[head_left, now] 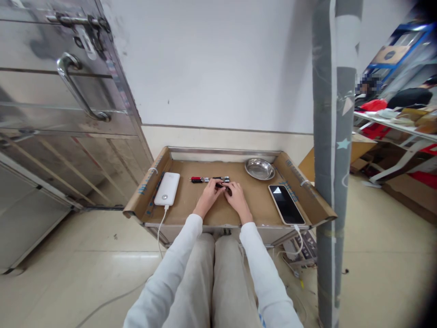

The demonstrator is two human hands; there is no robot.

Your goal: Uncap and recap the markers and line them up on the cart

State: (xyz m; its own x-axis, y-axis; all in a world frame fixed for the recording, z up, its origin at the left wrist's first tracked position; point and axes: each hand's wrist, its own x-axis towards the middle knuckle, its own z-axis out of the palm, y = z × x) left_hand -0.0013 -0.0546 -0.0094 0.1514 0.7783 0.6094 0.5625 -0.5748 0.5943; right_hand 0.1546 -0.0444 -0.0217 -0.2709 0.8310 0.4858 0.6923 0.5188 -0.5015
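Note:
My left hand (210,197) and my right hand (237,199) meet over the middle of the brown-covered tray table (184,209). Between their closed fingertips is a small dark pen-like piece (228,191), mostly hidden by the fingers. Just beyond my left hand lie several pens (200,180) side by side, with red and black bodies and shiny pale parts. Their right ends (223,178) reach past my fingertips.
A white power bank (167,189) with a cable lies left. At right are a round steel dish (259,169) and a phone (286,204) with a cable. Raised tray sides, a grey wrapped pole (332,136) and a metal door (64,100) stand around.

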